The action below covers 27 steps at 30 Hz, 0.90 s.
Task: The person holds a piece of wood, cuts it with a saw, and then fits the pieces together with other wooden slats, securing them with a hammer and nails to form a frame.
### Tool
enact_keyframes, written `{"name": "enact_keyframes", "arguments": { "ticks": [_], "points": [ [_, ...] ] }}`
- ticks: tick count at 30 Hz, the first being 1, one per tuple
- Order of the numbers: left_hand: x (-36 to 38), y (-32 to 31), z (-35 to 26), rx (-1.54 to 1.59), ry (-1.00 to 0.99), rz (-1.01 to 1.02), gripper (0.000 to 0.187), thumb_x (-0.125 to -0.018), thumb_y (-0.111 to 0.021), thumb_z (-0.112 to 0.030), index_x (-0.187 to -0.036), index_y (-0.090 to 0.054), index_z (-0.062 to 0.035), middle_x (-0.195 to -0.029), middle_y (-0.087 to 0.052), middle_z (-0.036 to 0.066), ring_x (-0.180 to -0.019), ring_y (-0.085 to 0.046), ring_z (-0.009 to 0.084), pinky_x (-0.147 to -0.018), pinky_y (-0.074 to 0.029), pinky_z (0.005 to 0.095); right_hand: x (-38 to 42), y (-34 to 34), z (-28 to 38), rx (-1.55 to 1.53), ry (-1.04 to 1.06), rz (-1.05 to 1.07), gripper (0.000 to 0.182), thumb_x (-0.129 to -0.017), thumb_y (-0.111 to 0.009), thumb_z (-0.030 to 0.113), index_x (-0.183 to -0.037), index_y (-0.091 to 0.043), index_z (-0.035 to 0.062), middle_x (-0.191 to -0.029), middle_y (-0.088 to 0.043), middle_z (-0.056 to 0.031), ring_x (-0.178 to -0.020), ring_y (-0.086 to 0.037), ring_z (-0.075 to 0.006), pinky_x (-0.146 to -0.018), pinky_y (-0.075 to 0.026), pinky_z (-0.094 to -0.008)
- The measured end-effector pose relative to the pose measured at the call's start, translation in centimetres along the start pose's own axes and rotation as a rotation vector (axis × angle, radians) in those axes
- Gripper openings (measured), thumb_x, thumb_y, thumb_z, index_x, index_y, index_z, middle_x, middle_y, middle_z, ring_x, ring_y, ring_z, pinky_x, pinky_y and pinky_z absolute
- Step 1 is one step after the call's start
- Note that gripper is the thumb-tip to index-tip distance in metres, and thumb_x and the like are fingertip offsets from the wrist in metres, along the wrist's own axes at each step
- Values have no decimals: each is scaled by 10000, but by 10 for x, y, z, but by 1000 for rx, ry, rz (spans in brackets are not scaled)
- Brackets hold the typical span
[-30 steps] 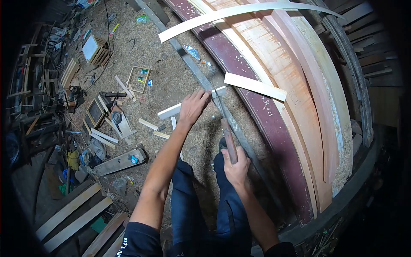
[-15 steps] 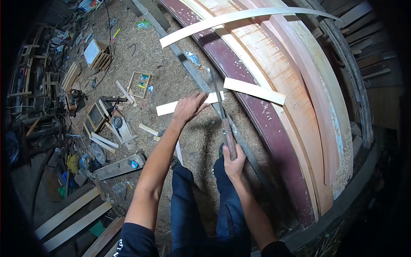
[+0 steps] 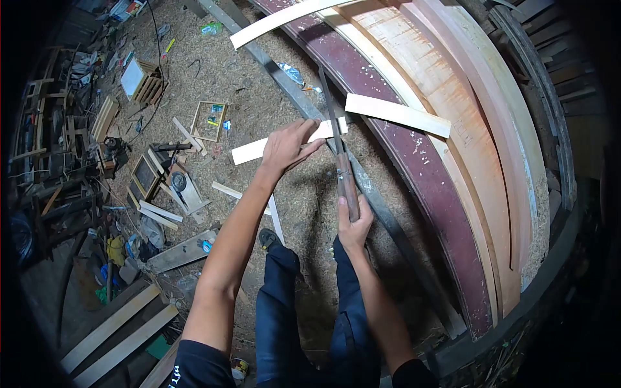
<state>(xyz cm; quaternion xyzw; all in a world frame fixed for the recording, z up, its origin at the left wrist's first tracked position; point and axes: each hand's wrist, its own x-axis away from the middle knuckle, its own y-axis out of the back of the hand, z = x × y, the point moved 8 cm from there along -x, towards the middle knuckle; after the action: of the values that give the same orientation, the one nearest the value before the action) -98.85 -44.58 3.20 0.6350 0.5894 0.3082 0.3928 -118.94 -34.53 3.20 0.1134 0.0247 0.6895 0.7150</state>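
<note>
My right hand (image 3: 355, 227) grips the wooden handle of a handsaw (image 3: 334, 123), whose long, narrow dark blade points away from me. The blade lies across a pale wooden strip (image 3: 249, 152) near its right end; how deep any cut goes cannot be made out. My left hand (image 3: 289, 145) is closed over that strip, left of the blade, fingers together on top and thumb along the near edge. Under the strip's right end runs a long grey beam (image 3: 294, 90). A short pale board (image 3: 398, 115) rests just right of the saw, on the edge of a maroon curved panel (image 3: 414, 174).
Long curved planks (image 3: 475, 152) lie stacked on the right. A pale curved strip (image 3: 278, 22) crosses the beam at the top. Wood shavings cover the ground (image 3: 252, 84). To the left are a small wooden frame (image 3: 208, 121), offcuts (image 3: 160, 213) and long boards (image 3: 119, 320).
The saw has moved forward, its tip now reaching further past the strip. My left hand stays on the strip. The whole view has shifted slightly.
</note>
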Motion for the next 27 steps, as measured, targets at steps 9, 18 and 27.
{"name": "enact_keyframes", "arguments": {
  "ticks": [9,18,27],
  "points": [
    [-3,-2,3,7,52,72,430,-865,-597,-486,-1051,-556,-100,-846,-618,119,-752,-626,331,-614,-494,422,-16,-16,2,70,19,-12,337,-896,-655,239,-736,-473,5,-585,-377,-61,-555,-363,-139,-512,-335,-336],
    [-4,1,2,-26,14,-8,457,-868,-571,-530,-1024,-512,-104,-826,-631,112,-699,-629,342,-553,-478,431,-14,-8,3,179,-14,24,285,-900,-637,228,-793,-521,-10,-633,-456,-88,-601,-428,-153,-573,-390,-339],
    [-9,-3,7,5,56,151,449,-864,-577,-533,-990,-493,-110,-749,-633,112,-680,-622,362,-557,-475,449,-9,-11,-1,94,-4,9,333,-886,-661,249,-728,-472,24,-583,-408,-59,-551,-385,-142,-524,-350,-332]
  ]
}}
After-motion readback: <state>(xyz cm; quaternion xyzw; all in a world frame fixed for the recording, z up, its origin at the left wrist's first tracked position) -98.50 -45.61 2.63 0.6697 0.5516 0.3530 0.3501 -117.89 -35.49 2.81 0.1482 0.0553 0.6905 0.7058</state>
